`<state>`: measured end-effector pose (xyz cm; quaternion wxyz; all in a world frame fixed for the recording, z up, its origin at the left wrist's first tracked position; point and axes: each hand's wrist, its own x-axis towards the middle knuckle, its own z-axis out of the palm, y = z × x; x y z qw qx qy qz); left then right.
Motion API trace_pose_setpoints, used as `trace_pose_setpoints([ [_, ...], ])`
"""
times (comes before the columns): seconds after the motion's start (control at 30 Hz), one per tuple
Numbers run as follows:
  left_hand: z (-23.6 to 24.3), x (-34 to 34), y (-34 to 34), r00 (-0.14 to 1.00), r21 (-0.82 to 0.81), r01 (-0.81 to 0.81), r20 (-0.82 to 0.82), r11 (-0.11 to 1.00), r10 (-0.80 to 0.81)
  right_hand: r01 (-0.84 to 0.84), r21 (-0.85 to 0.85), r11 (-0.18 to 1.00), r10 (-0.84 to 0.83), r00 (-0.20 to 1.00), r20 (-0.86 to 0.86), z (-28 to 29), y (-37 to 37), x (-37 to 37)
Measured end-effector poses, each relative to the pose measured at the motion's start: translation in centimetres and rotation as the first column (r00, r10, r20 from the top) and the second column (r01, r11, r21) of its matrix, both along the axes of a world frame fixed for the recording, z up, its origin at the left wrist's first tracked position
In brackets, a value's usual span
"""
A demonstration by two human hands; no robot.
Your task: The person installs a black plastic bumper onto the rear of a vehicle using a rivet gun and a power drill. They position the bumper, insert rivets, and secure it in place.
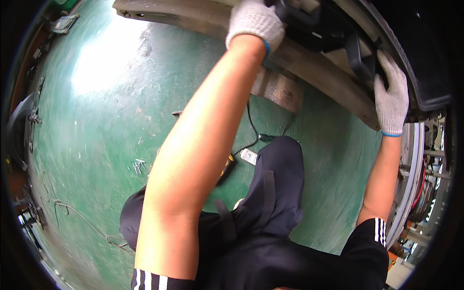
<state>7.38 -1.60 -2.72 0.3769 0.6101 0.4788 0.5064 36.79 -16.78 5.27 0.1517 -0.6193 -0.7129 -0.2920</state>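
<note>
My left hand [256,25], in a white knitted glove with a blue cuff edge, reaches to the top edge of the view beside a black molded part [340,36]. Its fingers are out of sight there. In a matching glove, my right hand [392,94] lies against the right end of the black part, fingers stretched upward and thumb apart. A long greyish-beige beam [309,63] runs slantwise under the black part, between my two hands. Below the beam sits a bent, shiny metal piece [278,89], partly behind my left forearm.
On the green floor [96,130] lie several screws or bolts [139,166], a thin looped cable [79,215], a black cord [254,130] and a small white labelled item [249,156] near my knee. A dark-and-yellow object [226,166] is mostly hidden by my arm. Cluttered racks [427,193] stand at right.
</note>
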Motion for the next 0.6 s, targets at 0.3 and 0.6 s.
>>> trace_pose_setpoints([
  [0.3, -0.1, -0.7, 1.3, 0.998, -0.037, 0.035, -0.044, 0.999, -0.037, 0.007, 0.038, 0.999, -0.005, 0.998, -0.061, -0.3, 0.1, -1.0],
  [0.6, -1.3, -1.6, 2.9, 0.981, -0.079, 0.139, -0.126, 0.987, -0.148, 0.016, -0.015, 1.0, -0.017, 0.998, -0.067, 0.5, 0.1, -0.8],
])
